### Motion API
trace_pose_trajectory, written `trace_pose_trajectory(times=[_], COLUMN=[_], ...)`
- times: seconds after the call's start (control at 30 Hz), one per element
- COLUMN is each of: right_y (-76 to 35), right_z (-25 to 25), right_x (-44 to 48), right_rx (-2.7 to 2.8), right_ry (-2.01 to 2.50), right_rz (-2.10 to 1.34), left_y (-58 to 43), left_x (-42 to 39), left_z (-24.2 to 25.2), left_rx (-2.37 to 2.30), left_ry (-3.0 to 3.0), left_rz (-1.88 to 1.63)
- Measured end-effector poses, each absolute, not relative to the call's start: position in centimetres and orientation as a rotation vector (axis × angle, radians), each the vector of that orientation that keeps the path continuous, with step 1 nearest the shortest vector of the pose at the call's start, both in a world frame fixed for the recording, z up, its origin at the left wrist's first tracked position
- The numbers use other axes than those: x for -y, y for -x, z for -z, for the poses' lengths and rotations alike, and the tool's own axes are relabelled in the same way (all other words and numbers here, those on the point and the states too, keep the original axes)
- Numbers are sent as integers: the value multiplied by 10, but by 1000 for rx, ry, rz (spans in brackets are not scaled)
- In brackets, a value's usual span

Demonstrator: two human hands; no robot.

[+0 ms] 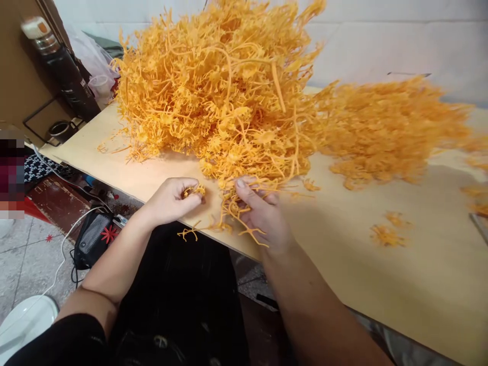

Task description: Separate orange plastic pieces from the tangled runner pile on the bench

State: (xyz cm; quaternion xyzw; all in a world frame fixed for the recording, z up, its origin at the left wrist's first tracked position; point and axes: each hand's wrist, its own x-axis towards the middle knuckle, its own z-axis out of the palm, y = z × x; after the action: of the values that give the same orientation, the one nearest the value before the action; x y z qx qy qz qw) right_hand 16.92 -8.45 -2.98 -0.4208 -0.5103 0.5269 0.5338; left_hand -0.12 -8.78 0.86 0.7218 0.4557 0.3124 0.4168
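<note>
Left grip, a bare hand, is curled closed with thumb and finger pinching a small spiky orange plastic-looking piece; right grip has its thumb pressed over a loose bunch of thin, branching orange stems, with ends poking out on both sides; the two are near each other at the front edge of the pale wood-toned desk.

Tips, just my take: keep the right thumb firm on the thicker stems so the bunch doesn't snag; pinch small bits close to where they join, since thin arms like these probably bend or snap; work one strand at a time and don't yank, the tangle looks ready to drag along.

Right behind the hands sits the big, tangled orange heap of flower-like pieces; a flatter, blurry orange heap lies to its right; a few loose orange star-like bits lie nearer the front; tall black bottle with a white cap stands way off left.
</note>
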Motion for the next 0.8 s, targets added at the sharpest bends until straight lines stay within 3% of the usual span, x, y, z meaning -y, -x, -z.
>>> trace_pose_trajectory(times=[0.33,0.67,0.8], right_y=[-169,-158,-157], right_z=[31,22,20], right_x=[83,83,77], right_rx=[1447,1121,939], right_ry=[928,992,1041], right_rz=[-1148,-1437,-1389], left_y=[-20,-19,-3], left_x=[80,94,110], left_z=[-7,0,-14], left_rx=[-1040,-759,-584], left_ry=[-1930,-1532,-1522], left_rz=[-786,-847,-849])
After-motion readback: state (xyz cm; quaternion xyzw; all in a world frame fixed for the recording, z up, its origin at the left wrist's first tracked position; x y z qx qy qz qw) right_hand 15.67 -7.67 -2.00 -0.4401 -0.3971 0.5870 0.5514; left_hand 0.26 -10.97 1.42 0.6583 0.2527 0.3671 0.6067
